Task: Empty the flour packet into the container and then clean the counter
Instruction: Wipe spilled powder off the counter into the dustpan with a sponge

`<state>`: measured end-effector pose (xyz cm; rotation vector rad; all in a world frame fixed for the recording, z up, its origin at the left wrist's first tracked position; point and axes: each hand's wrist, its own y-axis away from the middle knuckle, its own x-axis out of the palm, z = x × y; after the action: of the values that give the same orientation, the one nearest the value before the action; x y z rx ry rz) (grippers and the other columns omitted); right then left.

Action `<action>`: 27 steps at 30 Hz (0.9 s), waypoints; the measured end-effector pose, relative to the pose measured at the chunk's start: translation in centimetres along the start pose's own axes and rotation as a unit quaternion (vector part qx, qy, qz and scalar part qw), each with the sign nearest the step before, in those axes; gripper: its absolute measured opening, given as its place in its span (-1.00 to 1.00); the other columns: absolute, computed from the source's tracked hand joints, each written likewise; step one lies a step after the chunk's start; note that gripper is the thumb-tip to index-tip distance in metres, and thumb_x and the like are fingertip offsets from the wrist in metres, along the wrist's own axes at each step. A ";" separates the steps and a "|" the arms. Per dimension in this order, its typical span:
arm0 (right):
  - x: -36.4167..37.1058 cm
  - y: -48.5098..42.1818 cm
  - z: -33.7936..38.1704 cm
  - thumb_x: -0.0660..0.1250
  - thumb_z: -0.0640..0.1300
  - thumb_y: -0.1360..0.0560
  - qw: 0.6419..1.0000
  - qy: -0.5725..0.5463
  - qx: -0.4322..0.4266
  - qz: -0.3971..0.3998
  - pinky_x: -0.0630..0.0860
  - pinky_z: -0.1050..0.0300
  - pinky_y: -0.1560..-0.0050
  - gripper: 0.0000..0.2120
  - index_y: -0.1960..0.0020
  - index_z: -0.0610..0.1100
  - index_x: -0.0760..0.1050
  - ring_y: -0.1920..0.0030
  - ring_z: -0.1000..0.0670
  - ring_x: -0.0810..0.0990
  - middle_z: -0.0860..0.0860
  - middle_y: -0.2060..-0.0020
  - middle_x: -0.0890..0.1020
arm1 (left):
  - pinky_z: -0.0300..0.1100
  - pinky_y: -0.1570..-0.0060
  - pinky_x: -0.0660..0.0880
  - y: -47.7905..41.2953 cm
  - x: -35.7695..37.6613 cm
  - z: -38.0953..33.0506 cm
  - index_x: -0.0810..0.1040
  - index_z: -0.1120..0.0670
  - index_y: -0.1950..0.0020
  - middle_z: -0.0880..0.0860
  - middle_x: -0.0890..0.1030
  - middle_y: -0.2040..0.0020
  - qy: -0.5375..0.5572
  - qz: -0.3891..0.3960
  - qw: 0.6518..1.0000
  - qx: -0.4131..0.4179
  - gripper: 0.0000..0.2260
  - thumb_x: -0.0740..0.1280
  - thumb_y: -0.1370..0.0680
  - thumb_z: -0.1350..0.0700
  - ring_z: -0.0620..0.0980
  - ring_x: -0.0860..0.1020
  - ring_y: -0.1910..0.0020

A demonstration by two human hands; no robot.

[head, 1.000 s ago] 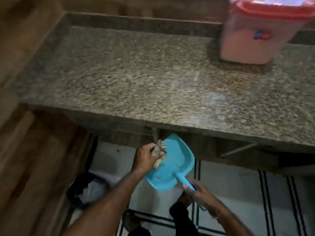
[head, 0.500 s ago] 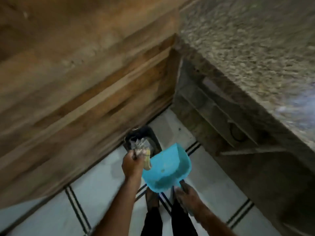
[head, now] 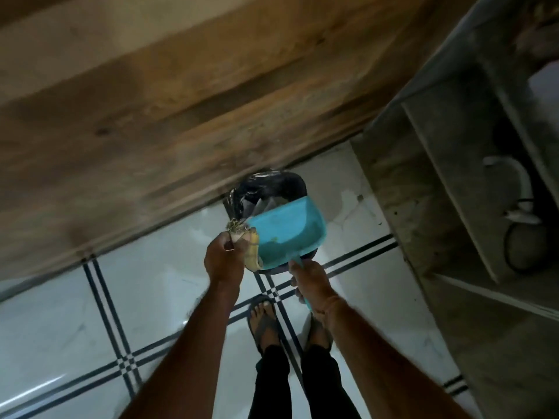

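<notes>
- A brown wood-panelled wall (head: 151,116) fills the left and top of the head view, meeting a floor of glossy white tiles with dark double stripes (head: 90,297).
- The person's left hand (head: 225,261) has its fingers curled tight round a worn yellowish scrubbing brush with frayed bristles (head: 252,252), held just beside the left edge of the dustpan, the bristle end pointing up and away.
- A dark waste bin lined with a black plastic bag (head: 272,184) stands on the tiles against the foot of the wooden wall.
- A bright blue plastic dustpan (head: 287,231) is held in the air, its open lip tipped over the mouth of the bin; a few yellowish specks lie inside the pan.
- The right hand (head: 311,282) is wrapped firmly round the dustpan's blue handle (head: 298,262), directly below the pan.
- Two feet in dark sandals (head: 263,322) and black trouser legs (head: 272,382) stand on the tiles beneath the arms.
- Grey concrete shelving (head: 438,176) under the counter takes up the right side, with a white curved pipe (head: 521,173) and a dark cable (head: 511,252) in its recess; blur hides finer detail there.
</notes>
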<state>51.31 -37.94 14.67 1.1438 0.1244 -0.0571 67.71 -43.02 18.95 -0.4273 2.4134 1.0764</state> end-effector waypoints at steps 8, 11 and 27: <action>1.8 -4.8 -3.3 0.24 -0.24 -0.67 0.997 -0.067 -0.027 -0.028 0.48 0.25 0.32 -0.86 0.07 -0.17 0.48 0.31 0.06 0.49 -0.03 0.32 0.51 | -0.26 0.21 0.48 -0.4 0.7 3.5 0.67 0.07 -0.02 0.00 0.70 0.12 0.021 -0.009 1.000 -0.013 -0.91 0.43 -0.56 0.09 -0.02 0.62 0.13; 2.9 -7.7 -4.7 0.24 -0.26 -0.66 0.997 -0.070 -0.009 -0.025 0.41 0.19 0.30 -0.82 0.12 -0.16 0.46 0.32 0.04 0.45 -0.05 0.32 0.49 | -0.25 0.21 0.51 -0.8 1.6 4.7 0.66 0.07 -0.05 0.00 0.71 0.08 0.036 -0.014 0.999 -0.015 -0.89 0.43 -0.57 0.07 -0.03 0.64 0.11; -1.9 5.9 4.2 0.14 0.31 -0.61 0.977 -0.138 -0.062 0.150 0.61 0.05 -0.03 -0.51 -0.24 0.01 0.62 -0.09 0.00 0.71 -0.01 -0.09 0.74 | -0.23 0.03 0.56 6.1 -0.1 -1.3 0.63 0.04 -0.23 -0.02 0.65 -0.07 -0.127 0.120 0.958 0.228 -0.70 0.43 -0.50 0.05 -0.06 0.63 -0.02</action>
<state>50.31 -39.37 21.94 1.0080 -0.2885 0.0599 64.68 -40.00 23.55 0.1553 2.4148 0.5830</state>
